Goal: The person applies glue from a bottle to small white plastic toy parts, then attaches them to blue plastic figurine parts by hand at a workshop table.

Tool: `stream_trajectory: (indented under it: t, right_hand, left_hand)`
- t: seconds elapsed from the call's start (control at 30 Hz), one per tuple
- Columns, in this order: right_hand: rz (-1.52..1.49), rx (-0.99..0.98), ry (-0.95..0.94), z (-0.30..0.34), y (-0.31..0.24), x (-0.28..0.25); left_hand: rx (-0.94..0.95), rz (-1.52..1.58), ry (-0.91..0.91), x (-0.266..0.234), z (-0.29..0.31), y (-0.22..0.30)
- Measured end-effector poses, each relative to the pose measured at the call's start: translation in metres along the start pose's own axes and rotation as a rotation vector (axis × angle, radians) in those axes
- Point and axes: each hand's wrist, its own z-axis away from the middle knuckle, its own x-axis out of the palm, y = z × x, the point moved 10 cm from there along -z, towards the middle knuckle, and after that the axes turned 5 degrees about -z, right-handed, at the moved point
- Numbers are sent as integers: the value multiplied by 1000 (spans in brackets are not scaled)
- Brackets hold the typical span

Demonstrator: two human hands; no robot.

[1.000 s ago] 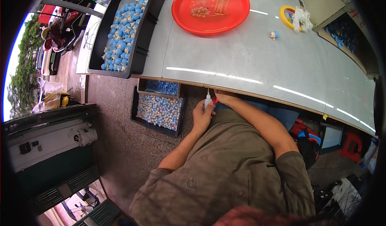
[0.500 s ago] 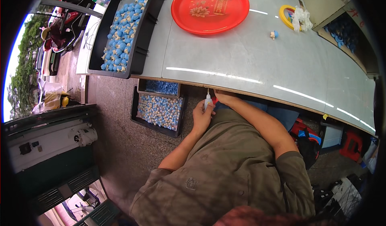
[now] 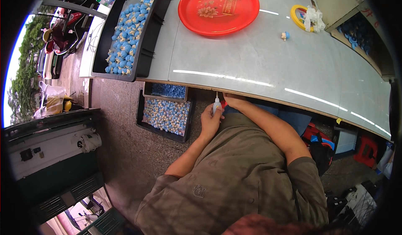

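Fingers of left hand (image 3: 210, 118) closed round white bottle (image 3: 217, 105), nozzle (image 3: 217, 95) toward bench (image 3: 251, 61) edge; right hand (image 3: 233, 101) partly hidden under bench, grip can't tell; nothing visibly shifted since a second ago; likely same step.

Right grip (image 3: 234, 102): your fingers are hidden beneath the table (image 3: 259, 63).
Red piece (image 3: 223, 104): too little shows for you to tell its kind.
White bottle (image 3: 216, 105): your left grip (image 3: 210, 119) covers its lower part.
Grey tray (image 3: 147, 90): the table hides its far end from you.
Black crate (image 3: 145, 63): cut off at your view's upper edge.
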Motion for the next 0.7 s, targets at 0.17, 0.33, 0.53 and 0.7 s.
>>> stream_trajectory:
  t: [0.17, 0.33, 0.53, 0.7]
  right_hand:
    - [25, 19, -51, -1, 4, 6]
    - [47, 0, -28, -3, 6, 7]
    - [27, -55, 69, -3, 8, 6]
    - [9, -74, 97, -5, 9, 8]
  left_hand:
    - [1, 0, 5, 0, 0, 0]
    - [-60, -12, 7, 0, -1, -6]
    - [-57, -6, 1, 1, -1, -4]
    - [-5, 10, -2, 1, 0, 3]
